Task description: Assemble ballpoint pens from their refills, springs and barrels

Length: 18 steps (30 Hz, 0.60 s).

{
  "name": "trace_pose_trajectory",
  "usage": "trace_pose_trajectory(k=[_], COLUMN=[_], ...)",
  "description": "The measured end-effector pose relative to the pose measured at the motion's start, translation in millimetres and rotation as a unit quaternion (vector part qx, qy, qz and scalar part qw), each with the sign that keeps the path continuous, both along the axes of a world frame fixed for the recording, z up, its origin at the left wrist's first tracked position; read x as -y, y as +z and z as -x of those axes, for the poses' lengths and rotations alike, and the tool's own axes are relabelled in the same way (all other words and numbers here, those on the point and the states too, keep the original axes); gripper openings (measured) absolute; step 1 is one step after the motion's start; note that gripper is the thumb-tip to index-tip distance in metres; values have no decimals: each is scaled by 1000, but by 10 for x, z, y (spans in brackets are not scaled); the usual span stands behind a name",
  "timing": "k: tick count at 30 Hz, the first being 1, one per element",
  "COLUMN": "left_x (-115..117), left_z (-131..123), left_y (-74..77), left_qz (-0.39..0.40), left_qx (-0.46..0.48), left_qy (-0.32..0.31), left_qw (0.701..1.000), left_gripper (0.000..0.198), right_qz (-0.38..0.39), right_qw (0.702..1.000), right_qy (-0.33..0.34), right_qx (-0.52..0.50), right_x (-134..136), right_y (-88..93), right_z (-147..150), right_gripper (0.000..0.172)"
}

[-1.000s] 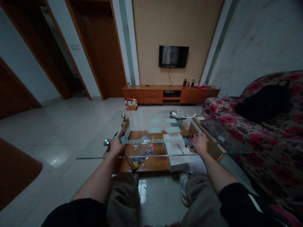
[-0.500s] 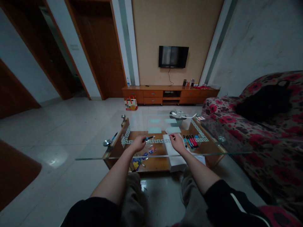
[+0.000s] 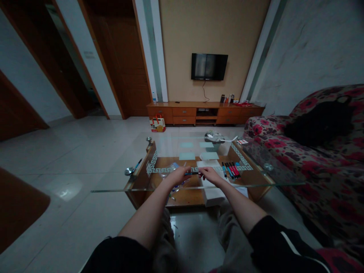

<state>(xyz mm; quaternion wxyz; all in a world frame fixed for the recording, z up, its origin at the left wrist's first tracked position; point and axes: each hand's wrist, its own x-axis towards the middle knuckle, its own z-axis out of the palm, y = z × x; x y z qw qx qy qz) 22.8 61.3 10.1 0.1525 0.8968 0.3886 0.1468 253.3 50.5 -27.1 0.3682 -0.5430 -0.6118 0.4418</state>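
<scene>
A dark pen with a blue part point(image 3: 193, 173) lies level between my two hands above the glass table top. My left hand point(image 3: 179, 176) is closed on its left end. At its right end, the fingers of my right hand point(image 3: 209, 176) are pinched round the tip. To the right, several blue, black and red pens point(image 3: 231, 170) lie in a row. A single pen point(image 3: 137, 164) rests at the table's left side. Clear plastic packaging point(image 3: 182, 185) is partly hidden by my left hand and forearm.
The glass table top point(image 3: 113, 189) has a sharp near edge. Under it are a wooden shelf point(image 3: 184, 199) and a white box point(image 3: 213, 195). A basket with plastic bags point(image 3: 214, 142) stands at the far side. A flowered sofa point(image 3: 327, 182) is on the right.
My left hand has moved right with the pen. My right hand has lowered slightly, and its fingers have closed on the pen's right end.
</scene>
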Motion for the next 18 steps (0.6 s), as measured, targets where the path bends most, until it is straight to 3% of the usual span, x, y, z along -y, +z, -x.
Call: trace_pose_trajectory(k=[8, 18], left_x=[37, 47], left_z=[-11, 32], left_y=[100, 95], left_qz=[-9, -7], left_qx=[-23, -52], left_qy=[14, 31], left_qw=[1000, 998], left_gripper=[32, 41], right_qz=[41, 4], right_qw=[999, 1000], right_qy=[16, 24], right_qx=[-23, -13], right_x=[59, 41], right_y=[109, 31], right_z=[110, 144], right_gripper=[54, 54])
